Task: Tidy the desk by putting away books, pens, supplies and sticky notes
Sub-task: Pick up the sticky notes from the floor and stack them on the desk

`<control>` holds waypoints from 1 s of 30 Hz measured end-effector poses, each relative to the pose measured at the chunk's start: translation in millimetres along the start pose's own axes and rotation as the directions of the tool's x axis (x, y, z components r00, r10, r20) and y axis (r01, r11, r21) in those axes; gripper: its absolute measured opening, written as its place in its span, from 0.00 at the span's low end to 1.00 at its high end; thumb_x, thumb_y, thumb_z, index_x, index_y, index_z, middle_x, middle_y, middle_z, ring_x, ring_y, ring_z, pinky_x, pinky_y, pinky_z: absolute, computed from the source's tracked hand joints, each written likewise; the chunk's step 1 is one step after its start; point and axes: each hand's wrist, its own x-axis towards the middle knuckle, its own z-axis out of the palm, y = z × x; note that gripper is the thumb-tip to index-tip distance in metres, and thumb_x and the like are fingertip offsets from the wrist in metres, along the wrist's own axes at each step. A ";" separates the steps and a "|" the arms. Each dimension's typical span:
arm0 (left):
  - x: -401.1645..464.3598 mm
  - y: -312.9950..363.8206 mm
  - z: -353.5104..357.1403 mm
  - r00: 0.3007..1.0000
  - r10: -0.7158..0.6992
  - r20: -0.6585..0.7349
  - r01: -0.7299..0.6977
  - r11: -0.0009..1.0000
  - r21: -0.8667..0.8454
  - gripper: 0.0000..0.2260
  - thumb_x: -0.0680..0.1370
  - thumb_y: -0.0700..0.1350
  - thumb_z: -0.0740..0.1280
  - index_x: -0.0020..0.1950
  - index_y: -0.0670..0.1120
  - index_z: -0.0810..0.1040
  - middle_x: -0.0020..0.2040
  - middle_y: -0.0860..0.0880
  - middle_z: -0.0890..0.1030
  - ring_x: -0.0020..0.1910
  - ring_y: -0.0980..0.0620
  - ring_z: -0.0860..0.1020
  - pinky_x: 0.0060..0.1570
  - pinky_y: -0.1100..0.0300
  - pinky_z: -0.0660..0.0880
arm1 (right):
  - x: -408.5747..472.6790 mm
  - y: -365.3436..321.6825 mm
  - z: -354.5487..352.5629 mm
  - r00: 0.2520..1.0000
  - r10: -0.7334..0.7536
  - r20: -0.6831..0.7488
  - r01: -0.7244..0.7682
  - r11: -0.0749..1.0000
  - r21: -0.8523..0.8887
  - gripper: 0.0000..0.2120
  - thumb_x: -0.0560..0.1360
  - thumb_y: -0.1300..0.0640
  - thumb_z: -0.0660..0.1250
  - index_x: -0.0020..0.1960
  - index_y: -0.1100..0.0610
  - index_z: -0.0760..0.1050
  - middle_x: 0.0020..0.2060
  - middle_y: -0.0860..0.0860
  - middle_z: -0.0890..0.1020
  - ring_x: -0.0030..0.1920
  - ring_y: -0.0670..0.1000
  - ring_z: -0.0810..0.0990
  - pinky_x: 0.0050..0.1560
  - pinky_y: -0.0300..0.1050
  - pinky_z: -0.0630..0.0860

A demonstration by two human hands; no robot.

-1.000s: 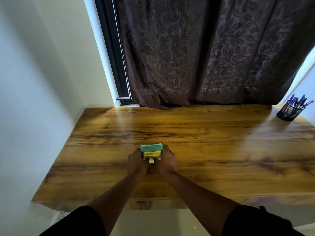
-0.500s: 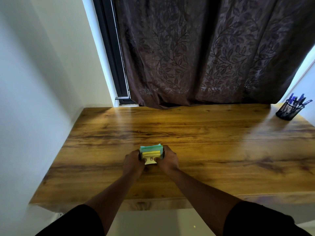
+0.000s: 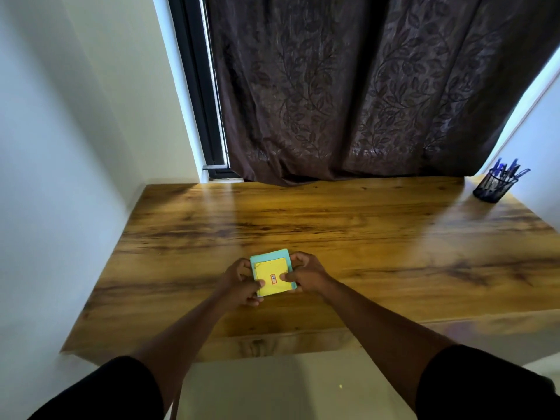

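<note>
Wooden bench (image 3: 363,244) is carrying little; left hand (image 3: 241,283) and right hand (image 3: 306,274) are gripping the sticky notes (image 3: 272,275) from either side, stack lying flat between them.

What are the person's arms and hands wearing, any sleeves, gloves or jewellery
Both arms have short black sleeves ending above the elbow, with bare forearms. The left hand and right hand are bare: no gloves, and no visible watch, rings or bracelets.
</note>
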 end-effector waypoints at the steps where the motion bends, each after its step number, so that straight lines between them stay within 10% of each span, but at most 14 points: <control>1: -3.5 -3.7 0.1 1.000 0.009 0.006 -0.009 1.000 0.014 0.22 0.75 0.39 0.76 0.64 0.46 0.70 0.54 0.39 0.84 0.38 0.44 0.87 0.40 0.47 0.85 | -3.5 3.9 3.3 1.000 0.005 -0.008 -0.005 1.000 -0.003 0.23 0.70 0.64 0.80 0.62 0.56 0.76 0.59 0.56 0.83 0.57 0.57 0.85 0.46 0.55 0.86; 5: -14.8 -20.8 2.2 0.998 0.042 -0.053 -0.034 0.988 0.152 0.19 0.75 0.40 0.76 0.63 0.45 0.74 0.52 0.44 0.85 0.35 0.48 0.86 0.38 0.50 0.85 | -17.4 18.0 25.7 0.993 -0.019 -0.120 0.004 0.992 -0.128 0.24 0.70 0.61 0.80 0.63 0.55 0.77 0.60 0.54 0.83 0.56 0.54 0.85 0.40 0.45 0.85; 8: -21.0 -22.3 5.8 0.986 0.058 -0.158 -0.012 0.961 0.276 0.17 0.74 0.43 0.77 0.60 0.46 0.78 0.51 0.47 0.86 0.33 0.51 0.86 0.36 0.54 0.84 | -25.9 20.2 39.6 0.971 -0.105 -0.213 0.041 0.957 -0.286 0.23 0.72 0.59 0.78 0.65 0.55 0.78 0.61 0.53 0.83 0.58 0.51 0.84 0.53 0.46 0.83; 13: -18.2 -30.3 5.4 0.966 0.151 -0.209 -0.020 0.853 0.521 0.18 0.70 0.51 0.79 0.59 0.49 0.84 0.55 0.51 0.86 0.50 0.53 0.85 0.40 0.63 0.77 | -33.3 21.9 61.6 0.938 -0.176 -0.297 0.037 0.907 -0.419 0.23 0.70 0.56 0.76 0.64 0.54 0.79 0.61 0.51 0.83 0.60 0.52 0.81 0.57 0.46 0.80; 21: -28.5 -38.2 11.0 0.927 0.229 -0.297 -0.029 0.833 0.553 0.27 0.70 0.50 0.80 0.66 0.45 0.75 0.65 0.43 0.75 0.63 0.43 0.77 0.56 0.51 0.77 | -41.3 35.6 68.9 0.905 -0.248 -0.345 0.037 0.854 -0.519 0.21 0.75 0.50 0.74 0.65 0.55 0.78 0.62 0.55 0.79 0.65 0.56 0.75 0.67 0.53 0.74; 25: -49.4 -47.8 14.6 0.832 0.408 -0.377 -0.242 0.877 0.414 0.18 0.68 0.40 0.72 0.56 0.48 0.74 0.56 0.46 0.76 0.51 0.42 0.79 0.47 0.49 0.78 | -62.2 35.4 73.6 0.839 -0.381 -0.389 0.146 0.846 -0.513 0.19 0.77 0.54 0.69 0.67 0.57 0.74 0.62 0.58 0.76 0.63 0.60 0.74 0.65 0.53 0.71; 30: -85.3 -78.8 24.7 0.790 0.529 -0.309 -0.462 0.846 0.268 0.06 0.76 0.52 0.64 0.41 0.51 0.73 0.33 0.55 0.77 0.32 0.56 0.76 0.33 0.57 0.70 | -87.5 50.1 106.4 0.789 -0.501 -0.356 0.339 0.838 -0.427 0.05 0.79 0.52 0.66 0.52 0.53 0.76 0.48 0.51 0.81 0.47 0.53 0.80 0.47 0.50 0.76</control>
